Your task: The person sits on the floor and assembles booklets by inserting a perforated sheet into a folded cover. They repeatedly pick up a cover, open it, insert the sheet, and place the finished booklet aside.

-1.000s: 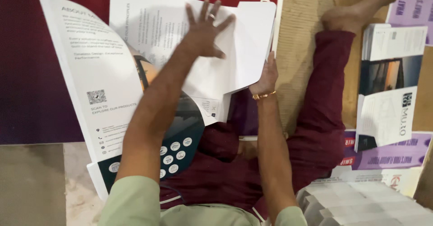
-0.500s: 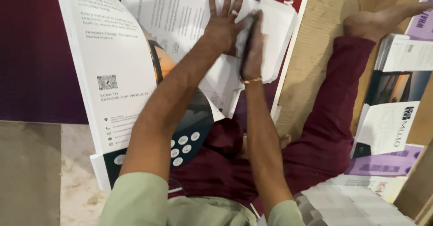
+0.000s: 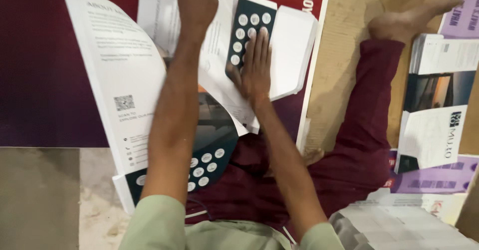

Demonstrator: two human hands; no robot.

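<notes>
Two hands worked near the frame's top centre: the right hand (image 3: pixel 255 65) lay flat, fingers together, pressing a dark folded brochure panel (image 3: pixel 249 25) down, seemingly to crease it, while the left hand (image 3: pixel 195 3), open-palmed, steadied the white sheets (image 3: pixel 159 15). Another brochure stack (image 3: pixel 436 100) sat at right.
</notes>
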